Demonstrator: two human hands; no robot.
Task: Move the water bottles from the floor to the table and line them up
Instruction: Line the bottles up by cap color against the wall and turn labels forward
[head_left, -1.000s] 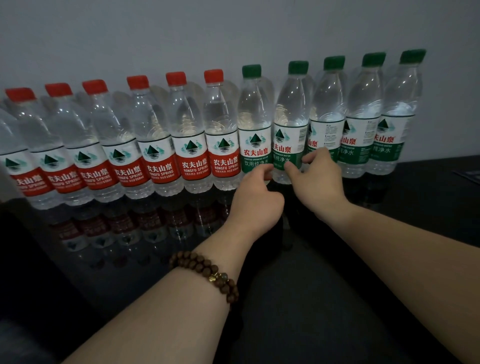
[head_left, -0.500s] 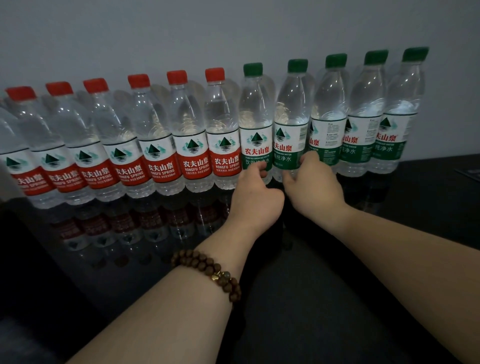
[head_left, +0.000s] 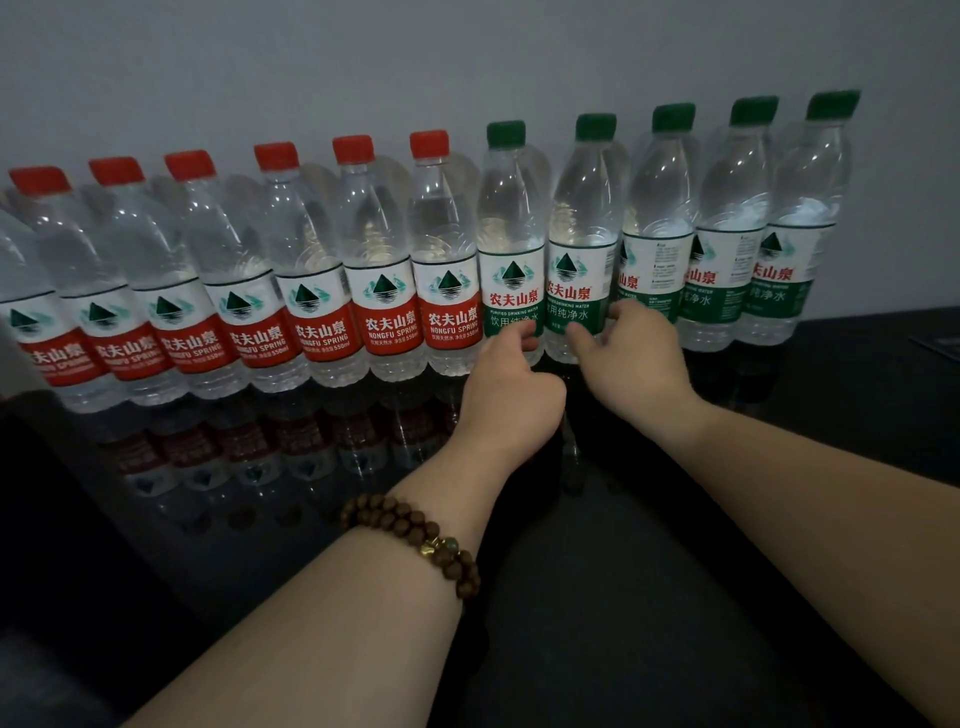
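Where the second green-capped clear plastic water bottle (head_left: 582, 249) showed its label edge a second ago, the mountain logo is now turned to the front, so label alignment is judged nearly done. It stands on the glossy black table (head_left: 675, 597) against the wall, touching the first green-capped bottle (head_left: 511, 244). All bottles appear full and capped. The right hand (head_left: 631, 358) is curled on the second bottle's base; the left hand (head_left: 511, 387) pinches the first.
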